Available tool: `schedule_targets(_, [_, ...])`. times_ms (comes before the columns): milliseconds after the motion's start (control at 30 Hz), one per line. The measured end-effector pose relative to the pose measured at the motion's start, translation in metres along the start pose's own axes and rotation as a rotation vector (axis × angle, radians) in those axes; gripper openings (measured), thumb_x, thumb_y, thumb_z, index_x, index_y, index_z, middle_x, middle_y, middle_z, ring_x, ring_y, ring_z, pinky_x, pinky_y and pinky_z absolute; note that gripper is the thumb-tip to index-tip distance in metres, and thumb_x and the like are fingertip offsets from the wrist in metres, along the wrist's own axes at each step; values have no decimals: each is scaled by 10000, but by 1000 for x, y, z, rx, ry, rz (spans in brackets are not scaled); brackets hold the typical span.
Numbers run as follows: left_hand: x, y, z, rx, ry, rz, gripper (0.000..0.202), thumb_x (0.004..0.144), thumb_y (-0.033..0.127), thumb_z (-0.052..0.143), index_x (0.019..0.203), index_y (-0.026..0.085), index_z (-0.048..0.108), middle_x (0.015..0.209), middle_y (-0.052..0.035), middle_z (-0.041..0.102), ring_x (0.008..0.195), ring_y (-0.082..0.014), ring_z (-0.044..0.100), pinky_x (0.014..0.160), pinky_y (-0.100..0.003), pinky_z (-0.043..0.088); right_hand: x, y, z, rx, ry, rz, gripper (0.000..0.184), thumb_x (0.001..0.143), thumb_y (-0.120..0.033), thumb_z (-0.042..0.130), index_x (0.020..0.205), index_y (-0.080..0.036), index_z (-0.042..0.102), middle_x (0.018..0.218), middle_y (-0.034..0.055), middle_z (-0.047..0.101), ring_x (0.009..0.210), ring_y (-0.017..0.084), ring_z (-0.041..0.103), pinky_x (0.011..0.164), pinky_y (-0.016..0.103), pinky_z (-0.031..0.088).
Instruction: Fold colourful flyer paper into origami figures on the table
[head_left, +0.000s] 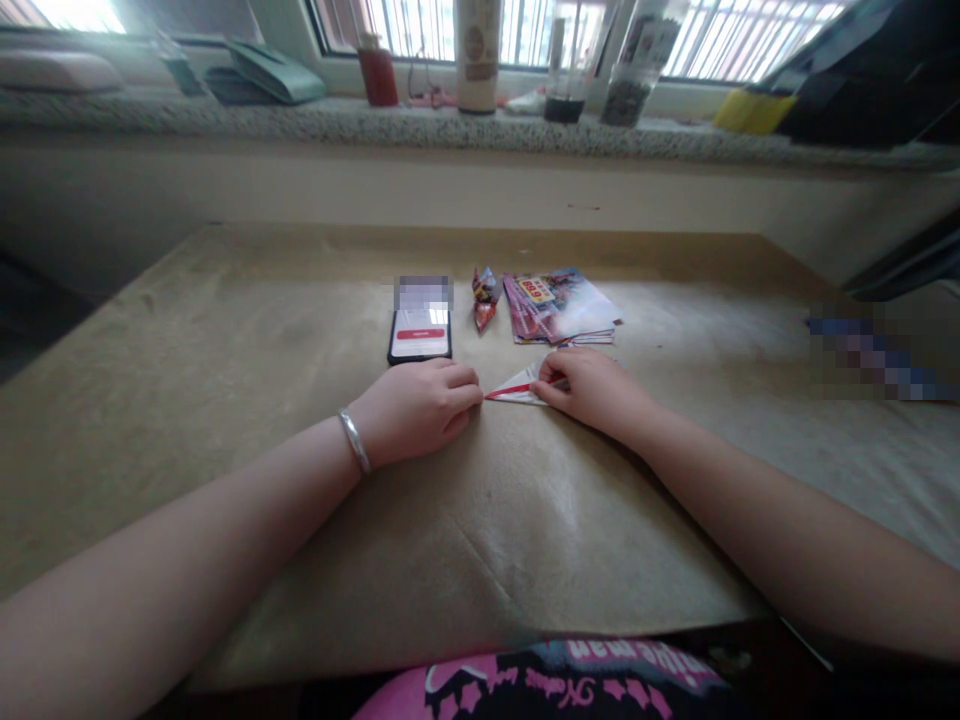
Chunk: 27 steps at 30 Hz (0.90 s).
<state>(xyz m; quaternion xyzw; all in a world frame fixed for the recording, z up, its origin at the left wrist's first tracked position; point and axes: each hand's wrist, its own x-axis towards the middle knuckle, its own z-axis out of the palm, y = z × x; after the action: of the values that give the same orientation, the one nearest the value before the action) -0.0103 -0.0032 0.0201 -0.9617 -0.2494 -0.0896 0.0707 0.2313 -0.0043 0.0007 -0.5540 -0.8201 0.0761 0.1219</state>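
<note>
Lying near mid-table on the tan tabletop (262,310), just in front of the stack of leaflets (562,305): a folded paper (514,388), narrow and pointed, red strip along it, tip aimed left. Held near its wide end by thumb and fingers of the right hand (596,390), grip closed on the paper. Just beside the tip, the left hand (424,408), fingers curled; cannot tell whether gripping anything or touching the tip. Little room forward on that side, with the near edge of the phone (421,325) close to the knuckles. Right of the phone, across a slim gap, a small red folded piece (485,300), close to the leaflets' left edge. Much wider room sideways, running left to a slanting table edge, and toward the body, down to the near edge above a pink-and-black garment (540,685). Beyond the far edge, wall and granite windowsill (360,122).
</note>
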Motion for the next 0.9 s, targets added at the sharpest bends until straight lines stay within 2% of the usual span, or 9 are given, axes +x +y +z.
schedule_targets(133, [2,3,4,13,48,45,294,854,172,463,1103,162,619,1055,-67,656,876,-173,595,759,-281,495,0,-3,-2,-11,-8,9,180,826,-337,543,748,-188,609,803,65,667,746,182,578,647,268,389])
schedule_targets(200, [3,4,5,19,43,74,307,857,180,476,1127,179,621,1045,-56,666,891,-183,587,775,-296,493,0,-3,-3,-12,-4,9,180,826,-335,542,743,-189,606,801,64,667,750,182,579,650,268,386])
schedule_targets(367, [4,4,5,23,14,66,291,856,184,489,1104,198,642,1019,-43,671,882,-189,580,763,-312,494,1,-2,-2,14,1,7,177,821,-327,544,730,-187,601,785,56,665,723,173,572,627,259,376])
schedule_targets(700, [8,13,0,67,-24,30,247,856,191,474,1013,163,663,936,-69,663,837,-197,582,717,-315,491,2,-1,-1,26,-2,11,157,807,-314,559,741,-182,614,778,58,663,713,173,568,635,260,382])
schedule_targets(900, [7,6,-3,62,-49,26,227,834,191,493,960,172,680,907,-63,661,842,-193,594,716,-309,498,2,1,0,32,3,10,163,809,-316,557,730,-184,613,782,57,666,716,170,572,636,258,385])
